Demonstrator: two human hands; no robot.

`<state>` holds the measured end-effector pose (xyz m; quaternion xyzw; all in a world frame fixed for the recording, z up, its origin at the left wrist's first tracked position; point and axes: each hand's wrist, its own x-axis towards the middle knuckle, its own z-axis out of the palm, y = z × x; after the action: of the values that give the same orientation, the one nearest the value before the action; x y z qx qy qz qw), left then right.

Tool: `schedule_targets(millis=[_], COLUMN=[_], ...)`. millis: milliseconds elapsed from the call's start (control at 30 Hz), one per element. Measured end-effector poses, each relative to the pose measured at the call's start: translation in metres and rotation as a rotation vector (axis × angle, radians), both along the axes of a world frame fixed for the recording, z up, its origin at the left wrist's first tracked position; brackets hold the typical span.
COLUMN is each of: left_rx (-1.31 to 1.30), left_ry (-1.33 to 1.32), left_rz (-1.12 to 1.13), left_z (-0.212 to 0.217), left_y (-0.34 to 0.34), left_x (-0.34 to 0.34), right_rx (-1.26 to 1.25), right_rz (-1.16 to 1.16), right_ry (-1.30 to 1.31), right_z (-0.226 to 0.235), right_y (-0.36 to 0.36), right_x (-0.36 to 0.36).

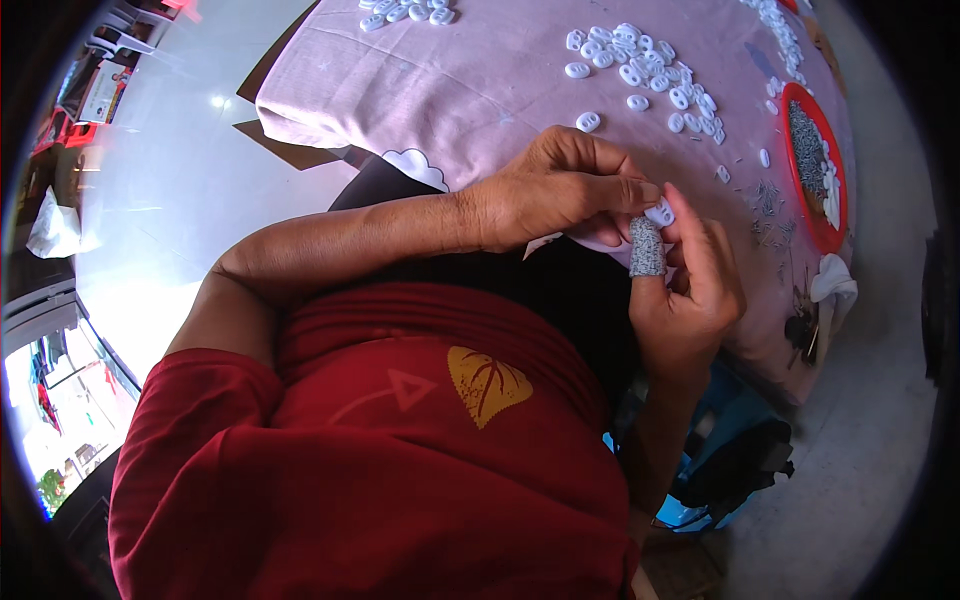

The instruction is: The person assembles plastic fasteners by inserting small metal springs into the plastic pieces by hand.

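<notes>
A small white oval plastic piece with holes (659, 212) is pinched between both my hands, above the near edge of the table. My left hand (570, 185) comes from the left, its thumb and forefinger closed on the piece's upper side. My right hand (700, 265) grips it from the right between thumb and forefinger. A grey knitted finger sleeve (647, 248) covers my right thumb. Past my hands, a loose heap of similar white oval pieces (650, 70) lies on the pink cloth. Whether a pin sits in the held piece I cannot tell.
At the right edge stands a red tray (843, 225) holding many small metal pins and some white pieces. Loose pins (768, 205) lie beside it. Another group of white pieces (405, 12) is at the far left of the pink cloth (480, 90). A white cloth (834, 283) hangs near the right corner.
</notes>
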<state>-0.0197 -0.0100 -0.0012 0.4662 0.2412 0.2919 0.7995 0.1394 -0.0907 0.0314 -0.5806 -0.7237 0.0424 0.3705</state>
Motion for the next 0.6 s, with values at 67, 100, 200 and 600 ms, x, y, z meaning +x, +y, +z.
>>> schedule_targets(millis=[67,100,200,600], left_rx=[0.005,-0.039,-0.022,-0.022], left_ry=[0.002,-0.008,-0.002,-0.009], left_rz=[-0.024,-0.028,-0.036,-0.046], left_z=[0.001,0.001,0.002,-0.001], left_y=[0.002,0.003,0.004,0.003], left_x=[-0.001,-0.002,-0.001,0.000], right_rx=[0.002,0.006,0.026,0.051], right_rz=[0.011,0.025,0.036,0.067], right_ry=[-0.016,-0.032,-0.042,-0.032], right_z=[0.000,0.000,-0.003,-0.002], right_y=[-0.001,-0.001,-0.002,-0.002], right_x=[0.002,0.003,0.006,0.013])
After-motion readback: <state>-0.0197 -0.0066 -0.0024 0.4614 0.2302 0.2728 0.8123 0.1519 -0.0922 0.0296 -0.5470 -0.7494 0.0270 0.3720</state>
